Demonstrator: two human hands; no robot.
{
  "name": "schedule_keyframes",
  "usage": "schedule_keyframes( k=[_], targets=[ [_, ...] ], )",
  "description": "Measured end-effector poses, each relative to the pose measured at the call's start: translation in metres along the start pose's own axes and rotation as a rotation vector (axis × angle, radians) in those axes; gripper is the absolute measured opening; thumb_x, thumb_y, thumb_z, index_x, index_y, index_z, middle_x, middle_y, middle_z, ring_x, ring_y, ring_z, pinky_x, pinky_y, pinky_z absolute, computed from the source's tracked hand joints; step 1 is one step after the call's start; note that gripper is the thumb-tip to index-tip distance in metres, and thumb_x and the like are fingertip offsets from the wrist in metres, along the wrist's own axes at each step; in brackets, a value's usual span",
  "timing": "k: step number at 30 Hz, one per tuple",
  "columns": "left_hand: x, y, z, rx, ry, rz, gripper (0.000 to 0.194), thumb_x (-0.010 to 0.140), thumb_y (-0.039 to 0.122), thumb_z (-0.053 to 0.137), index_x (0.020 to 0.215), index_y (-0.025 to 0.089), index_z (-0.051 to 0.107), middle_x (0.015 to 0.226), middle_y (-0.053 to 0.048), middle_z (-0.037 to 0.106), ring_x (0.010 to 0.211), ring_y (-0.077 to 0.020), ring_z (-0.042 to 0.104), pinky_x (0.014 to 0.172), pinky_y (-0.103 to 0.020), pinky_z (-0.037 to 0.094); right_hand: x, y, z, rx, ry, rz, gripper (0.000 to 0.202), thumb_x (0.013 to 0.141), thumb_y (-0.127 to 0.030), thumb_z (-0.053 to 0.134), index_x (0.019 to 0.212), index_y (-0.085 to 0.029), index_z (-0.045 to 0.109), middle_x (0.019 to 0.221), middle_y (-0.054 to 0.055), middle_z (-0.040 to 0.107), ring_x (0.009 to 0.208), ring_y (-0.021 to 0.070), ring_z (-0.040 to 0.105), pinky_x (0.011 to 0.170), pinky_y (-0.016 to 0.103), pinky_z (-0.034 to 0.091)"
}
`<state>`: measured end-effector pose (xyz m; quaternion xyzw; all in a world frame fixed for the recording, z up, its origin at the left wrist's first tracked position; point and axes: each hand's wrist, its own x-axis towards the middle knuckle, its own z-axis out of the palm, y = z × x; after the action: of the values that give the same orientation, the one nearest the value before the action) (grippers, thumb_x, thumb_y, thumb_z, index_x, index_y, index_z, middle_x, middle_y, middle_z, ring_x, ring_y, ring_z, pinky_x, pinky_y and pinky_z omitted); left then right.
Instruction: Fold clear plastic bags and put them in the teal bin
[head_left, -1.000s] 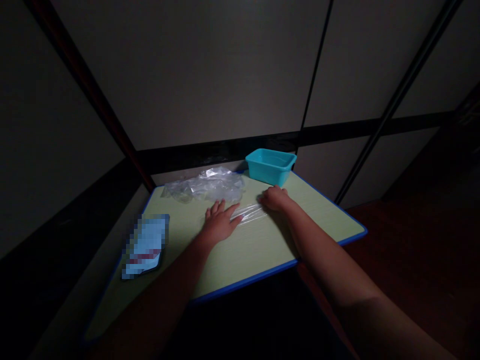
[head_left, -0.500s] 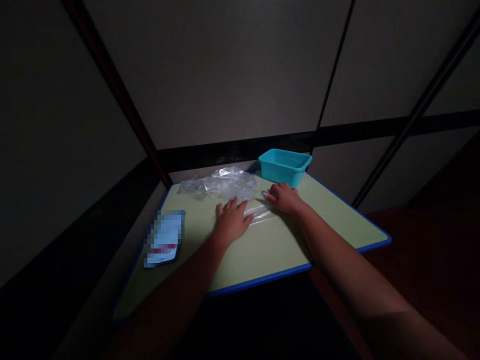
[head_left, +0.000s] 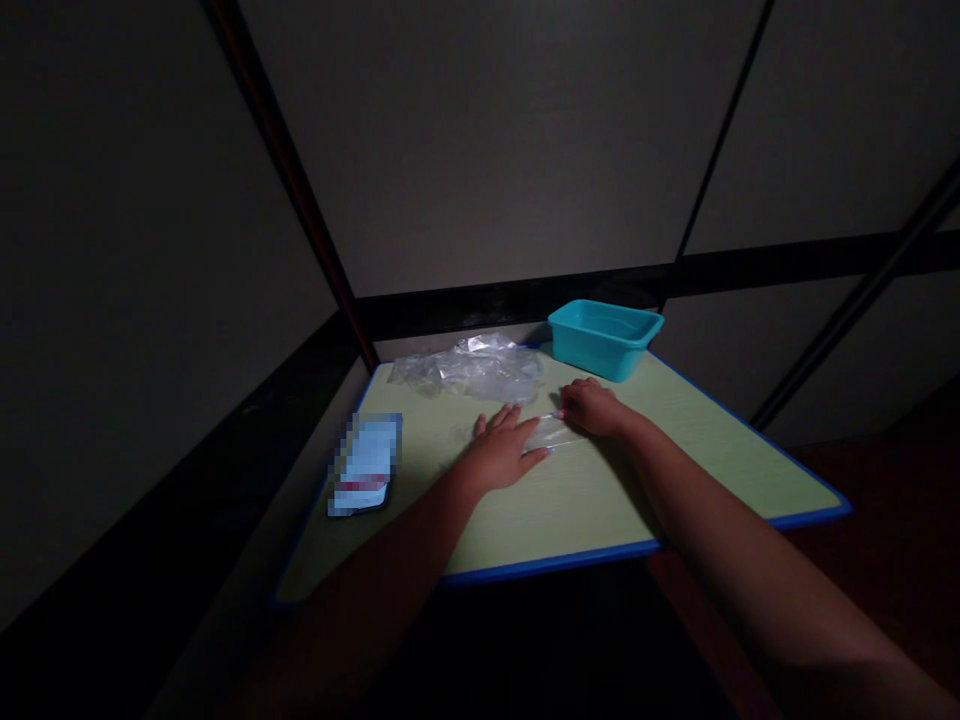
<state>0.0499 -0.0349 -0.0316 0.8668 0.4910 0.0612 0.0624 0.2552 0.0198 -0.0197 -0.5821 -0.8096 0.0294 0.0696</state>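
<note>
A flat strip of clear plastic (head_left: 551, 433) lies across the middle of the pale green table (head_left: 555, 510). My left hand (head_left: 501, 450) rests on its left part, fingers spread and palm down. At the strip's upper right edge is my right hand (head_left: 592, 407), its fingers curled together with the thumb pointing left; they pinch the plastic's edge. Behind both hands a crumpled heap of clear plastic (head_left: 472, 368) is spread out.
A turquoise basket (head_left: 600, 340) stands at the table's back right corner. On the left side lies a phone (head_left: 367, 465) with a lit, blurred screen. Blue edging runs round the table, and wall panels rise behind it.
The whole view has shifted, so the table and objects appear farther right. My right hand's fingers have drawn closer together on the plastic, while my left hand remains spread on it.
</note>
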Motion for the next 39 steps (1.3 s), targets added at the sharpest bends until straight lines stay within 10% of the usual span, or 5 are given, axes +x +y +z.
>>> schedule_keyframes(
  k=[39],
  targets=[
    [-0.009, 0.009, -0.006, 0.038, -0.144, 0.051, 0.071, 0.086, 0.064, 0.019, 0.144, 0.024, 0.012, 0.151, -0.008, 0.004, 0.139, -0.0237, 0.004, 0.107, -0.055, 0.009, -0.002, -0.005, 0.001, -0.072, 0.098, 0.285, 0.039, 0.083, -0.046, 0.047, 0.11, -0.018, 0.053, 0.118, 0.017, 0.05, 0.111, 0.0301, 0.04, 0.082, 0.043, 0.037]
  ],
)
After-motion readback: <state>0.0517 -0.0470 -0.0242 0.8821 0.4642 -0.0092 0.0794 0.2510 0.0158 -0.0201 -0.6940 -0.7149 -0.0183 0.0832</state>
